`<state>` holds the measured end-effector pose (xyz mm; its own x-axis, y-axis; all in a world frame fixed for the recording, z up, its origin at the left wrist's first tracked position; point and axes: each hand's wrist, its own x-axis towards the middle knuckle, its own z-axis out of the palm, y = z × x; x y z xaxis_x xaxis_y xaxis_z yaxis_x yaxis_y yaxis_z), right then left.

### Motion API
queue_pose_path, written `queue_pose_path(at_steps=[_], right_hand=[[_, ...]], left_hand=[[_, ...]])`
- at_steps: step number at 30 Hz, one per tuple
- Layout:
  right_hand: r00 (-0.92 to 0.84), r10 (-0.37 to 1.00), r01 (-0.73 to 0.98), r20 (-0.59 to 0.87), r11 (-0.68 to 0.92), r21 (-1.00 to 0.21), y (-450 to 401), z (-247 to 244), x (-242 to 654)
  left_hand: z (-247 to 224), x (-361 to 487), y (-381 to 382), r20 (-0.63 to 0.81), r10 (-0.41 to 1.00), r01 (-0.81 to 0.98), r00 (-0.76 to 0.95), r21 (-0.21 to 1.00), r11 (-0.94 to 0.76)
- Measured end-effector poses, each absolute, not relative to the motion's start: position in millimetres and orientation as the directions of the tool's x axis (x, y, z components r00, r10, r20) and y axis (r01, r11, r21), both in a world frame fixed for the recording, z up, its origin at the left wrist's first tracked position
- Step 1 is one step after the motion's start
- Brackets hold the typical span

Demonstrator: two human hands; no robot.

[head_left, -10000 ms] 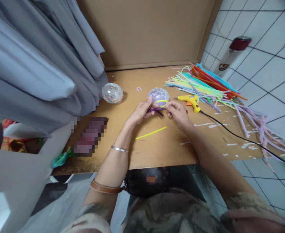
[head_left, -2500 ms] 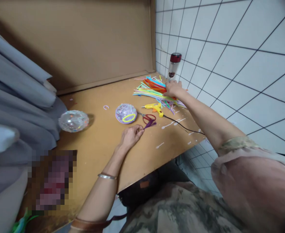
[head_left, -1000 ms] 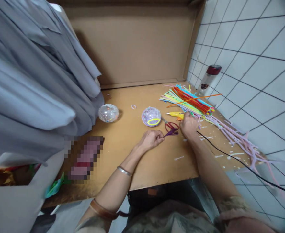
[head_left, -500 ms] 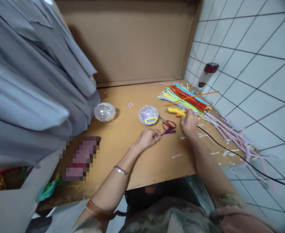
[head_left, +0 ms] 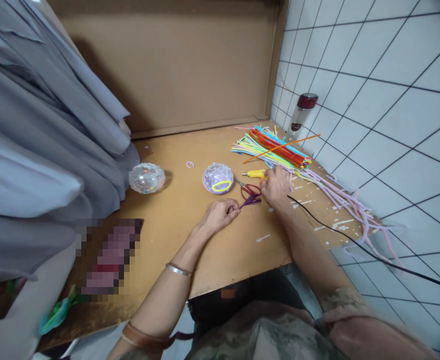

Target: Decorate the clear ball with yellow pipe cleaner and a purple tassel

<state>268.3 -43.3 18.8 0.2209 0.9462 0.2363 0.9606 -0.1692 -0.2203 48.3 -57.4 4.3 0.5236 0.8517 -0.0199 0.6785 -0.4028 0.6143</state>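
Observation:
My left hand (head_left: 223, 213) pinches the end of a purple tassel (head_left: 250, 200), whose strands fan out to the right. My right hand (head_left: 276, 185) is wrapped round a yellow glue gun (head_left: 255, 174), its nozzle pointing left. Between the hands and a little beyond them lie red-handled scissors (head_left: 250, 191), partly behind the tassel. Just left of the scissors is a lilac speckled ball (head_left: 217, 178) with a yellow ring (head_left: 222, 186) on its near side. A clear speckled ball (head_left: 147, 178) sits farther left.
Bundled colourful pipe cleaners (head_left: 276, 145) lie at the back right, near a red-lidded bottle (head_left: 302, 112) by the tiled wall. A black cable (head_left: 340, 232) runs off right. Grey cloth (head_left: 47, 150) hangs at the left. A small pale curved piece (head_left: 190, 164) lies mid-table.
The view has shifted, so the table things appear farther left. My right hand, with the glue gun, is slightly closer to the scissors. My left hand still holds the tassel.

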Motion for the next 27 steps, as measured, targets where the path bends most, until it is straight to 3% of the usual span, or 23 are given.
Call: queue_pose_path(at_steps=[3, 5, 12, 22, 27], right_hand=[[0.1, 0.993, 0.981, 0.058, -0.089, -0.172, -48.9, 25.9, 260.0], [0.121, 0.993, 0.983, -0.009, -0.121, -0.14, -51.5, 29.3, 255.2], [0.256, 0.965, 0.957, -0.062, -0.262, -0.126, -49.8, 31.2, 250.8], [0.402, 0.914, 0.893, -0.045, -0.403, -0.203, -33.8, 28.7, 272.9], [0.409, 0.9, 0.903, 0.152, -0.375, -0.208, -40.0, 26.1, 281.8]], left_hand=[[5.4, 48.4, -57.7, -0.028, 0.851, 0.684, 0.525, 0.609, -0.402], [6.7, 48.4, -57.9, -0.035, 0.847, 0.685, 0.53, 0.607, -0.403], [8.7, 49.5, -57.9, -0.048, 0.849, 0.694, 0.526, 0.601, -0.396], [6.4, 49.2, -57.4, -0.051, 0.85, 0.705, 0.525, 0.586, -0.4], [5.4, 51.4, -59.3, -0.032, 0.864, 0.72, 0.503, 0.569, -0.398]])
